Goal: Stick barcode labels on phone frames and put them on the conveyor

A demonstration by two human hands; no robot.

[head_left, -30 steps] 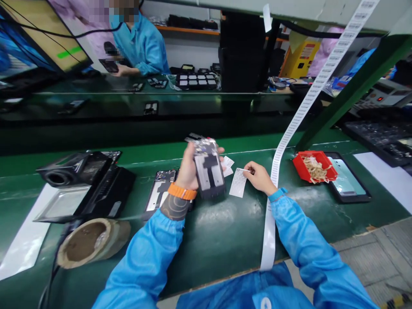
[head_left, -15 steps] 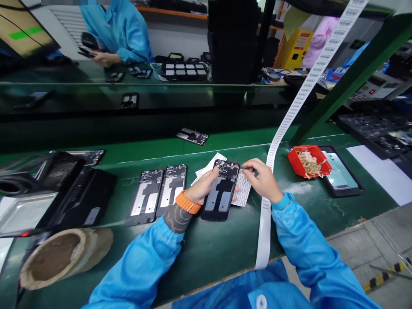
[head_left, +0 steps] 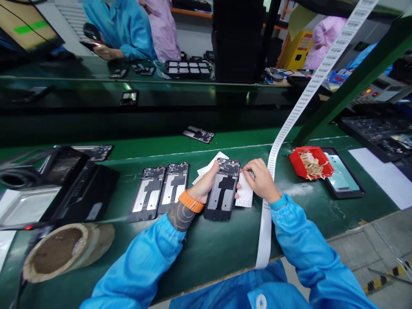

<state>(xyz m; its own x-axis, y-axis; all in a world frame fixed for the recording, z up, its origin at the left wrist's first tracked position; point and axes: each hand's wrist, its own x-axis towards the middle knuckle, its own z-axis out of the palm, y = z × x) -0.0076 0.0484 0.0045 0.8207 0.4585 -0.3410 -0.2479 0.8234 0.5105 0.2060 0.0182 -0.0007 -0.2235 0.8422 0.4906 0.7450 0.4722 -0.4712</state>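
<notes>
Head view: the left hand (head_left: 202, 188) grasps a phone frame (head_left: 223, 196) by its left edge, the frame lying open side up on the green surface (head_left: 209, 244). The right hand (head_left: 262, 180) is just beside its top right corner, over a sticker sheet (head_left: 246, 196), fingertips pinched together, perhaps on a sticker too small to make out. Two more frames (head_left: 148, 193) lie to the left. A label strip (head_left: 279, 139) hangs near a red tray (head_left: 295, 165).

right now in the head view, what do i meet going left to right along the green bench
black machine, two flat phone frames, left hand, gripped phone frame, right hand, red bin, pale-screened phone
</notes>
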